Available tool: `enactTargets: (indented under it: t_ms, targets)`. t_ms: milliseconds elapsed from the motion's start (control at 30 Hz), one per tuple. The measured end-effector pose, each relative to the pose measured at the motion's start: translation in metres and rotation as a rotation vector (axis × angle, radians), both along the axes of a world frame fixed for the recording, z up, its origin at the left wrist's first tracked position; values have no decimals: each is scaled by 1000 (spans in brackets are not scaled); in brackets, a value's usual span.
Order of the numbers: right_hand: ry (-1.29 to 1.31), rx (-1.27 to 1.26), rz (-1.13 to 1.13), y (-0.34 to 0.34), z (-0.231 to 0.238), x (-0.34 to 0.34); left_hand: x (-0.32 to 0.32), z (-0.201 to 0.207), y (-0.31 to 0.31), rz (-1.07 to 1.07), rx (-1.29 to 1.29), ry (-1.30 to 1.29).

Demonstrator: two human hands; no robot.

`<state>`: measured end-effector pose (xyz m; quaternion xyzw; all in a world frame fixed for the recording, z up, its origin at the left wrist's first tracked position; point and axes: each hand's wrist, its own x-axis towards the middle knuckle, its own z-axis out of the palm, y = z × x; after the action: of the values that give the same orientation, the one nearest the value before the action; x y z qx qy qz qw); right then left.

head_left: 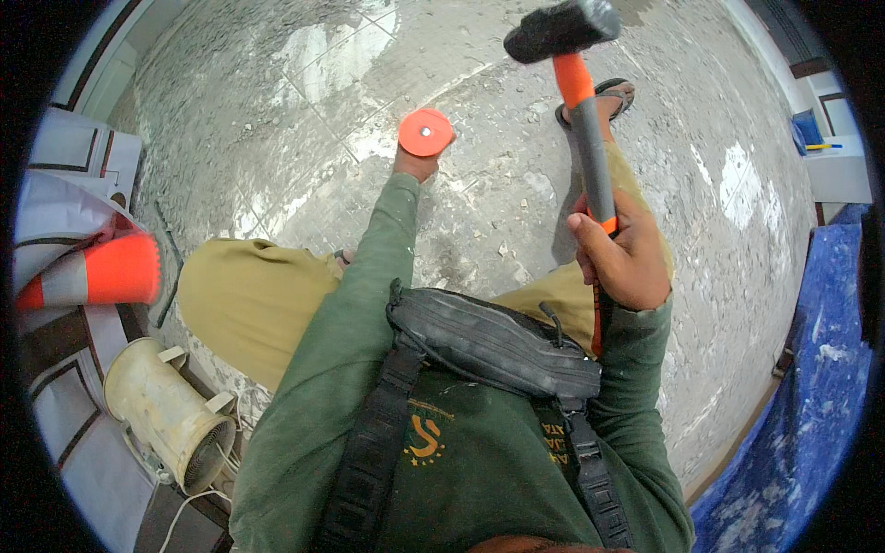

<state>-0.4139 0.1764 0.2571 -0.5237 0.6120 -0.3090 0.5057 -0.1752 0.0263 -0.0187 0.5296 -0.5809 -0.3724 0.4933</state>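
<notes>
My right hand (629, 253) is closed round the grey and orange handle of a club hammer (590, 138). Its black head is raised high, up at the top of the view. My left hand (417, 167) grips a chisel with a round orange hand guard (426, 143), whose metal striking end shows in the middle of the disc. The guard hides most of that hand's fingers and the chisel's shaft and tip. Under both hands lies the rough grey floor (479, 221), chipped and strewn with small rubble.
On the left lie an orange and white traffic cone (120, 269) and a cream cylindrical blower (171, 410) with a white cable. A paint-spattered blue tarp (793, 415) runs along the right side. My sandalled foot (613, 95) stands just beyond the hammer handle.
</notes>
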Motion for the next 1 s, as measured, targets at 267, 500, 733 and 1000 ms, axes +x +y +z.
enactTargets:
  t_ms: [267,500,733,1000]
  targets:
    - [-41,-345,-162,4,50,25,-4,-31,0,-62,-18,-141]
    - [490,-285,301,-9,-114,13,-26,-31,-7,-288,112,380]
    - [270,165,189,3,-92,9,2,-21,-6,-154,-256,-172]
    - [160,-19,85,7,-46,-4,33,-9,-9,139,-77,-38]
